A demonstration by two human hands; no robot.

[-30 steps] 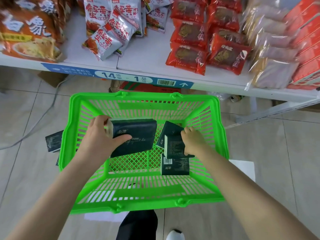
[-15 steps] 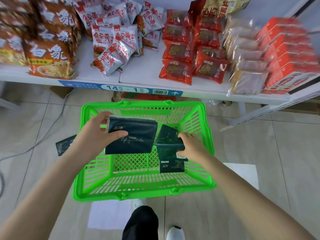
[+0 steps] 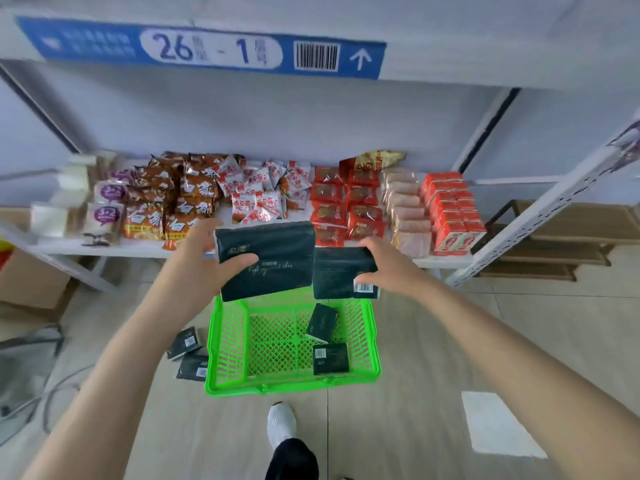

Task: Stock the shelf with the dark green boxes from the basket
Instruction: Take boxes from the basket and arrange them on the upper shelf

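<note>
Dark green boxes (image 3: 273,268) are up in both hands, in front of the shelf edge and above the basket. The shelf (image 3: 114,249) runs across at 12 o'clock, its board crowded with snack packets (image 3: 263,199) and red cartons (image 3: 450,209). A higher board bears a blue label (image 3: 207,46). The green basket (image 3: 291,386) sits on the floor toward 6 o'clock. The left hand (image 3: 194,268) grips the wide box (image 3: 277,244) by its 9 o'clock end, thumb curled over the face and fingers behind. The right hand (image 3: 388,268) is clamped on a smaller box (image 3: 337,275) at its 3 o'clock edge, thumb by the barcode. Whether the two held boxes touch I cannot tell. Two small boxes (image 3: 330,358) lie in the basket on its 3 o'clock side, the farther one tilted and the nearer one flat. Two stray boxes (image 3: 185,342) lie on the floor just beside the basket's 9 o'clock wall. A white shoe (image 3: 281,422) stands at 6 o'clock.
</note>
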